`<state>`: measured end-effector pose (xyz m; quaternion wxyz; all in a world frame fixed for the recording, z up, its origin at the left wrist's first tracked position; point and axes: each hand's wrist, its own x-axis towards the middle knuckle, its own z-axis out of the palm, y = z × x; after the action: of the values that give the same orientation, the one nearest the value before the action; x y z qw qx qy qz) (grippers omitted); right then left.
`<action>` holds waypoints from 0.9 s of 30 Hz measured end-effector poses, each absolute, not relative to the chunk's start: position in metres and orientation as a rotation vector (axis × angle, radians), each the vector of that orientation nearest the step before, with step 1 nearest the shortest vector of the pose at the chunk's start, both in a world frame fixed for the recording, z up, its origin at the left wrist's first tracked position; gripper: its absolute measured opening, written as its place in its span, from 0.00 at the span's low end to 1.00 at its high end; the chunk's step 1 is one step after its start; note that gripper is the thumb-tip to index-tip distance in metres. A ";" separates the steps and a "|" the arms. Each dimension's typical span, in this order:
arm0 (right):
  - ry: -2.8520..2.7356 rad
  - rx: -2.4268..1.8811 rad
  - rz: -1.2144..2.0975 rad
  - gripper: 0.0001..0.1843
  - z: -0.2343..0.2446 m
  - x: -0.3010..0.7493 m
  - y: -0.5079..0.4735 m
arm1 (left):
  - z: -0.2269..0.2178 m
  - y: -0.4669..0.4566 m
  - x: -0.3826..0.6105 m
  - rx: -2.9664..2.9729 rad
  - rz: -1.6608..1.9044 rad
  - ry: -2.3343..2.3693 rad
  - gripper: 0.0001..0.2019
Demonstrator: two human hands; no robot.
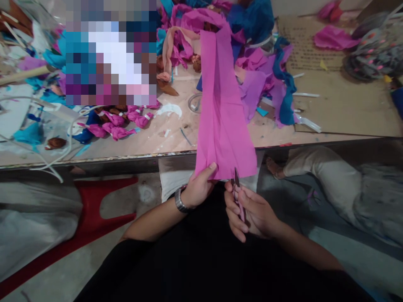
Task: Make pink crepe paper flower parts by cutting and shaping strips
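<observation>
A long strip of pink crepe paper point(223, 113) hangs over the table's front edge toward me. My left hand point(201, 184) pinches its near lower left corner, thumb on top. In my right hand point(250, 209) is a pair of scissors point(237, 197) with pinkish handles, fingers curled round them. The scissor blades point away from me and meet the paper's near edge, right of my left hand. Part of the blades is hard to make out against the paper.
Crumpled pink, purple and blue paper point(255, 21) heaps at the back of the table point(151, 147). Several small pink wrapped bundles point(116, 126) lie left. Cardboard point(346, 113) covers the right side. A red chair point(91, 209) stands lower left; another person's leg point(324, 172) shows at right.
</observation>
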<state>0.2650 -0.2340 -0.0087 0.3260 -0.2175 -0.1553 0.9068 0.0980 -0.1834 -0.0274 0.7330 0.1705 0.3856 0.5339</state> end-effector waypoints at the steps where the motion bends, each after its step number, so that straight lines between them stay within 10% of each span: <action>1: -0.407 -0.557 2.381 0.15 -0.009 0.265 -0.235 | -0.028 -0.183 0.098 0.376 1.183 0.853 0.19; 27: -0.418 -0.580 2.374 0.16 -0.007 0.264 -0.237 | -0.025 -0.183 0.099 0.347 1.173 0.873 0.19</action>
<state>0.2643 -0.2365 -0.0075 0.3252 -0.2214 -0.1595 0.9054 0.0989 -0.1834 -0.0249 0.7306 0.1577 0.3967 0.5329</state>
